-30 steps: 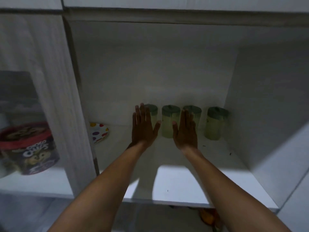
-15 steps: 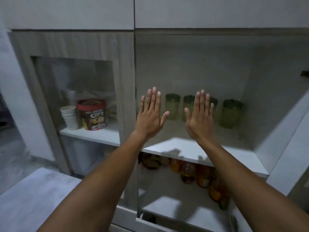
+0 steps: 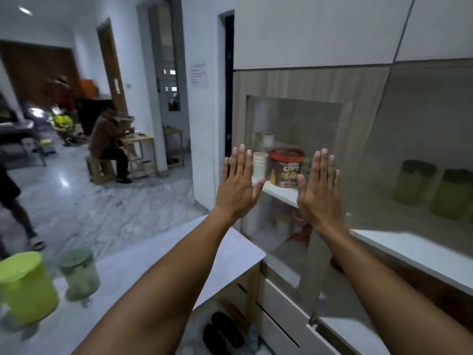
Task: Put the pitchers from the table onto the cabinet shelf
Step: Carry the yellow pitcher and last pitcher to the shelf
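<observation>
Both of my hands are raised flat with fingers spread, empty: my left hand and my right hand, in front of the cabinet. Two green-lidded pitchers stand on the cabinet shelf at the right. On the white table at the lower left stand a clear pitcher with a green lid and a bright lime-green pitcher. My hands are well away from all of them.
A red-lidded cereal tub and stacked white cups sit behind the glass cabinet door. Dark sandals lie under the table. A seated person and another person are on the marble floor to the left.
The view has swung left and back from the shelf, bringing the table and room into sight. My hands have pulled away from the shelved pitchers, staying flat and empty.
</observation>
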